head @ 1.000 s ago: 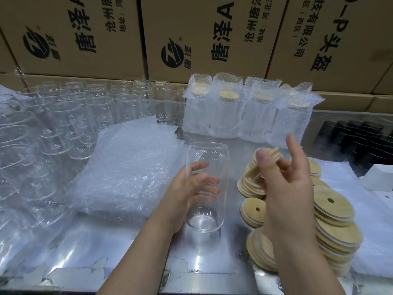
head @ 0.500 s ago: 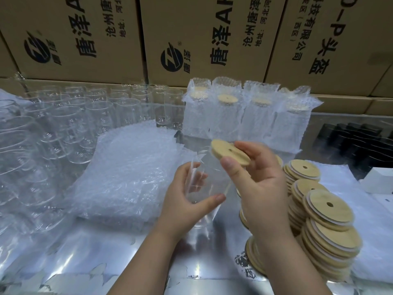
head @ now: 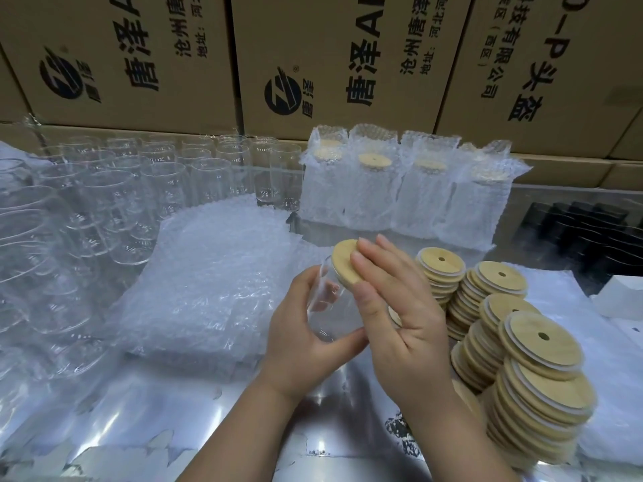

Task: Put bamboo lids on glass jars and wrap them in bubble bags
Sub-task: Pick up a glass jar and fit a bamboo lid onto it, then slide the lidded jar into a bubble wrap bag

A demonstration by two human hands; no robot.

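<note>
My left hand (head: pixel 309 328) grips a clear glass jar (head: pixel 327 293), tilted with its mouth up and away from me. A round bamboo lid (head: pixel 344 260) sits on that mouth. My right hand (head: pixel 400 307) presses the lid with flat, straight fingers. Stacks of bamboo lids (head: pixel 515 349) with white seals and a small hole lie to the right. A pile of bubble bags (head: pixel 215 283) lies to the left of the jar. Several wrapped, lidded jars (head: pixel 400 189) stand in a row at the back.
Many bare glass jars (head: pixel 114 196) crowd the left and back left of the shiny metal table (head: pixel 195 422). Printed cardboard boxes (head: pixel 330 57) form a wall behind. Black items (head: pixel 584 234) and a white box (head: pixel 622 297) sit at the right.
My right hand picked a lid from the stacks, carried it left over the jar and now presses it flat on the mouth. My left hand tilted the jar.
</note>
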